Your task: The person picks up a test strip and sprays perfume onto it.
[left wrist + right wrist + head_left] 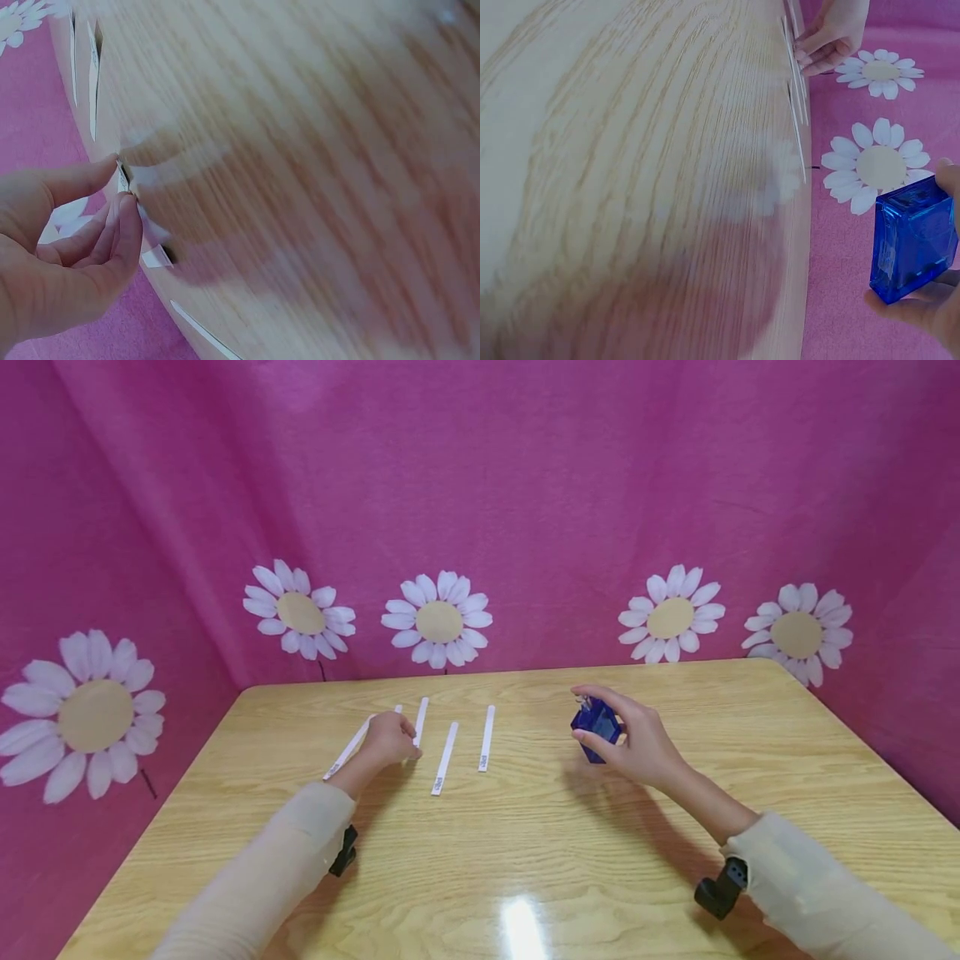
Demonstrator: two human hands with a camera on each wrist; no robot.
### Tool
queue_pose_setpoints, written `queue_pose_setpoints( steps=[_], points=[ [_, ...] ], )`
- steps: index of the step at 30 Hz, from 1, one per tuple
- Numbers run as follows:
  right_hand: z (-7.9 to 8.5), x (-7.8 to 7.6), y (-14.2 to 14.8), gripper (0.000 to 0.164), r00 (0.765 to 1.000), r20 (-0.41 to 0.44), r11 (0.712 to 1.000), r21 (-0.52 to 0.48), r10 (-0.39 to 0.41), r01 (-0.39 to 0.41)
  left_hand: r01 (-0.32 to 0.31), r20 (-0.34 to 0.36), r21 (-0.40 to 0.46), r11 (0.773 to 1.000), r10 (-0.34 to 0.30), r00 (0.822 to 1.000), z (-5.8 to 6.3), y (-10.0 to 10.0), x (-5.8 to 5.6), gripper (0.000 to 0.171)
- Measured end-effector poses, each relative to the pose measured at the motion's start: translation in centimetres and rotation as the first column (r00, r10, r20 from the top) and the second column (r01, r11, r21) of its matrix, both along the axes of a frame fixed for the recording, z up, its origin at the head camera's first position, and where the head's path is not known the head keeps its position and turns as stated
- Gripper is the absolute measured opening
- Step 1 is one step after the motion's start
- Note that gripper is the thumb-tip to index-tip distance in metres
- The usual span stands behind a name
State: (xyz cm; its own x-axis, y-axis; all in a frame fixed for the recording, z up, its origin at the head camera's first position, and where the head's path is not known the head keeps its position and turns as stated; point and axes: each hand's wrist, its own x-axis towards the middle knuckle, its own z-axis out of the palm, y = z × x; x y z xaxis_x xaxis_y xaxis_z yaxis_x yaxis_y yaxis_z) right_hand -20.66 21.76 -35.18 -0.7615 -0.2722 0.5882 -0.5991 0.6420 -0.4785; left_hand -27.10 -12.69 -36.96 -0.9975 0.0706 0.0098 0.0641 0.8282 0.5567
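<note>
My left hand is low over the table's left half. Its thumb and forefinger pinch the near, printed end of a white paper strip; in the left wrist view the fingertips sit either side of that strip. More such strips lie about it: one to the left, partly behind the hand, and two to the right, a nearer strip and a farther strip. My right hand grips a faceted blue glass perfume bottle above the table, tilted, its silvery neck uppermost. In the right wrist view the bottle looks see-through.
The wood-grain table ends at a pink curtain printed with white daisies, which hangs behind it and along both sides. Black wrist cameras are strapped at both sleeves, the left camera and the right camera.
</note>
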Motion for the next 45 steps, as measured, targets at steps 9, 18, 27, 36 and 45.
queue_pose_setpoints(
  steps=[9, 18, 27, 36, 45],
  points=[
    [-0.2, 0.1, 0.1, 0.053, 1.000, -0.006, 1.000, 0.000, -0.001, 0.001, -0.031, 0.031, 0.000, 1.000, 0.031, 0.999, 0.3, 0.0, 0.3, 0.025],
    [-0.3, 0.2, 0.0, 0.054, 1.000, -0.015, 1.000, 0.006, 0.001, -0.001, -0.046, 0.048, 0.019, 0.999, 0.045, 0.998, 0.1, -0.1, 0.5, 0.029],
    [-0.3, 0.3, 0.0, 0.055, 1.000, -0.003, 1.000, 0.005, -0.001, 0.001, -0.001, 0.011, 0.045, 0.999, 0.000, 1.000, 0.1, -0.3, 0.4, 0.021],
    [-0.3, 0.3, 0.2, 0.055, 1.000, -0.001, 1.000, 0.003, -0.007, 0.007, -0.002, 0.064, 0.056, 0.998, -0.001, 0.998, 0.4, -0.5, 0.4, 0.016],
    [-0.2, 0.2, 0.0, 0.055, 1.000, -0.001, 1.000, 0.011, 0.004, -0.004, -0.004, 0.180, 0.158, 0.987, -0.025, 0.983, 0.4, -1.6, -0.3, 0.016]
  ],
)
